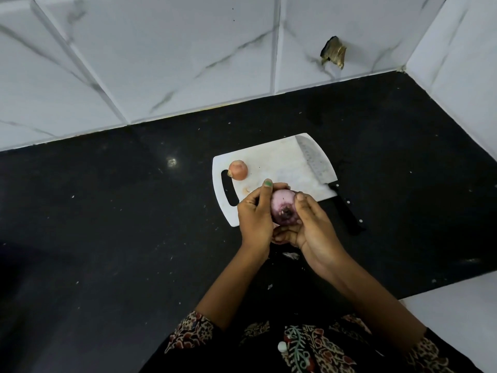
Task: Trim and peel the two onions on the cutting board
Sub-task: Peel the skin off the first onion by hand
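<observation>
Both hands, left (pixel 255 214) and right (pixel 309 224), curled gripping purple onion (pixel 283 208).

Both hands, left (pixel 254 214) and right (pixel 309 224), hold a seemingly peeled purple onion (pixel 283 208) over the cutting board (pixel 277 168).

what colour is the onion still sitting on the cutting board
Pale orange-brown, its dry skin still on: the onion in the head view.

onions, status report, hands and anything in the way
Left hand and right hand both grip purple onion, skin off. Brown onion untouched on cutting board. Knife idle, nothing obstructing.
</observation>
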Demonstrator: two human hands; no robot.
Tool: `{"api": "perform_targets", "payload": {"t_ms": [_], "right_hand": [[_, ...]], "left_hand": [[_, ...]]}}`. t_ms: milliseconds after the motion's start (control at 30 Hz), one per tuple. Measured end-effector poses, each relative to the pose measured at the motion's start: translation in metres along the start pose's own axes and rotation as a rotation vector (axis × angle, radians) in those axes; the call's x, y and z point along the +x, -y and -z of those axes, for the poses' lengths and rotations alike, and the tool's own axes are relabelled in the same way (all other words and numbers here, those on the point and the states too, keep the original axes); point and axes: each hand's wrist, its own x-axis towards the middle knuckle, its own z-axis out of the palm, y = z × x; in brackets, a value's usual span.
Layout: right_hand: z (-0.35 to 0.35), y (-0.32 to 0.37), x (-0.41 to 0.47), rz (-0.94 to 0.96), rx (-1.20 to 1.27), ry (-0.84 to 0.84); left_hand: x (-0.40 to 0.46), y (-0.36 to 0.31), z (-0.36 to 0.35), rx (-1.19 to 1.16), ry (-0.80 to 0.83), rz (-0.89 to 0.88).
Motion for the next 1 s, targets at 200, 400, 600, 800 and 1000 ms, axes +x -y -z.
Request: {"api": "perform_targets", "payload": {"t_ms": [200, 400, 600, 800, 1000], "right_hand": [[0.001, 0.007, 0.000, 0.015, 0.061, 0.002], [0.004, 0.006, 0.000, -0.009, 0.080, -0.041], [0.006, 0.007, 0.002, -0.041, 0.112, -0.076], [0.011, 0.011, 0.001, -0.063, -0.044, -0.015], [0.016, 0.019, 0.003, -0.079, -0.148, 0.060]], "left_hand": [[-0.003, 0.000, 0.007, -0.034, 0.236, 0.051], [0.001, -0.003, 0.019, -0.027, 0.414, 0.099], [0.000, 0.000, 0.026, 0.109, 0.547, 0.098], [0.005, -0.005, 0.031, 0.112, 0.573, 0.141], [0.009, -0.007, 0.037, 0.119, 0.586, 0.161]]}}
